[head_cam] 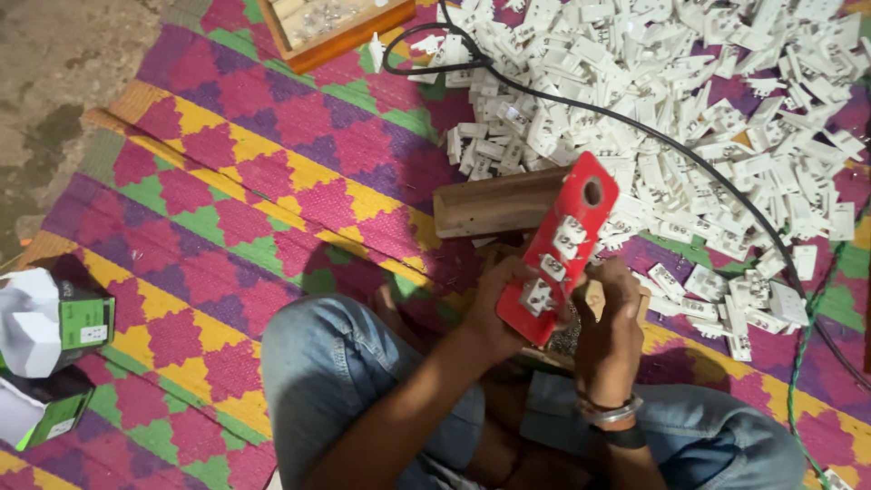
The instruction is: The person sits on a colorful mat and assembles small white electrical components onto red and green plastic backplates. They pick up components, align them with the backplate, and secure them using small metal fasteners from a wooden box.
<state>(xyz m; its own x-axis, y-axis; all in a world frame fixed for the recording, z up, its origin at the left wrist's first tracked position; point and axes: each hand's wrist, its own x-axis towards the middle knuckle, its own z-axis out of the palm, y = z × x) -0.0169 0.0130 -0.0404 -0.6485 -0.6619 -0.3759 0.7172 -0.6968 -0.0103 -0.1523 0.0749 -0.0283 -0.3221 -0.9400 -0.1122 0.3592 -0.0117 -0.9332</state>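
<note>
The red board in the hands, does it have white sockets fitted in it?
Yes, the red board carries several white sockets along its face, and a round hole is near its top end.

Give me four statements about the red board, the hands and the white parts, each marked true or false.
1. Both hands hold the red board. True: left hand and right hand grip its lower end.
2. The board is bare. False: white sockets sit on it.
3. The pile of white parts lies on a patterned mat. True.
4. The black cable runs under the pile. False: it lies over it.
</note>
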